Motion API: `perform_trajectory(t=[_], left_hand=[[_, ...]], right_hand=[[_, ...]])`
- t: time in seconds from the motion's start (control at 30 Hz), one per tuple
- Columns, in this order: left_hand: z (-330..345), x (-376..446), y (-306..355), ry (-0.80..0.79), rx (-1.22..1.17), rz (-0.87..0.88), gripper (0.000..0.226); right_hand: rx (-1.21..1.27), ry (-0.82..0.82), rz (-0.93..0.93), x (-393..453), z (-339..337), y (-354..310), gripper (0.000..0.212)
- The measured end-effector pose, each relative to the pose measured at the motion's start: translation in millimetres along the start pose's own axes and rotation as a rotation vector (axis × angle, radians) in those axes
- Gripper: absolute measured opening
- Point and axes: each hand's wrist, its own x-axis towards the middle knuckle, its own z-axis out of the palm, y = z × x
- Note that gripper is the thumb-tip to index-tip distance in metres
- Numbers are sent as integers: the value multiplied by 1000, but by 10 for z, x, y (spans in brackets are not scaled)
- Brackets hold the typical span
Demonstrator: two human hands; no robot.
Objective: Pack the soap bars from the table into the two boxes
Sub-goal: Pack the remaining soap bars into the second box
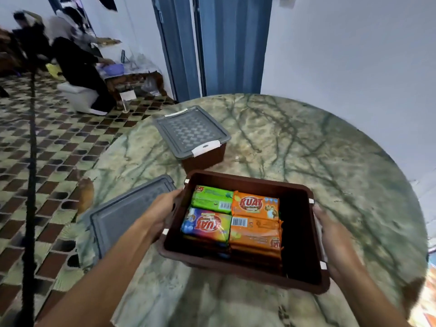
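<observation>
the open brown plastic box (245,274) is held by both hands at its short ends, the left hand (165,212) gripping the left rim and the right hand (330,234) gripping the right one by the white latch. a grip on opposite ends keeps the load level, which makes sense given what is inside: wrapped soap bars stacked to the left and centre, a green one (212,199), a multicoloured one (206,225) and two orange ones (256,206), with a dark empty strip along the right wall. whether the box rests on the round green marbled surface (318,149) or is lifted just off it, i cannot tell.

the grey plastic lid (122,213) lies flat on the surface just to the left of the box, close enough to be taken up without a reach; it is probably set there for closing. the second brown box with its grey lid clipped on (191,133) stands further back, apart from the first, which suggests it is already packed. no loose bars show on the surface, so the packing looks nearly finished.
</observation>
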Motion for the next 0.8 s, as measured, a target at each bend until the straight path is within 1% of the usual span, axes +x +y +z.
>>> perform_trajectory(t=[0.1, 0.13, 0.17, 0.23, 0.3, 0.37, 0.43, 0.53, 0.67, 0.73, 0.8], left_hand=[[-132, 548, -23, -85, 67, -16, 46], [-101, 555, 49, -132, 87, -34, 46], [-84, 653, 183, -194, 116, -49, 44], [-19, 799, 319, -236, 169, -51, 35], [74, 953, 414, -267, 194, -37, 34], [213, 1110, 515, -299, 214, -17, 39], [356, 1215, 578, -337, 254, 17, 45], [640, 1295, 672, -470, 345, 20, 35], [1010, 1448, 861, -582, 427, 27, 31], [1133, 1581, 933, -603, 443, 50, 30], [1218, 1685, 978, -604, 448, 66, 30]], right_hand=[[27, 80, -29, -38, 191, 81, 30], [13, 120, -32, -52, 242, 129, 31], [12, 168, -20, -53, 364, 196, 34], [52, 225, -16, -59, 490, 293, 36], [64, 332, -29, -77, 570, 301, 33], [95, 442, -5, -99, 625, 301, 32], [92, 508, -7, -139, 654, 292, 36], [111, 654, -36, -176, 629, 243, 33], [179, 761, -53, -84, 644, 184, 23], [191, 807, -39, 16, 646, 213, 25], [188, 841, 5, 106, 664, 232, 34]])
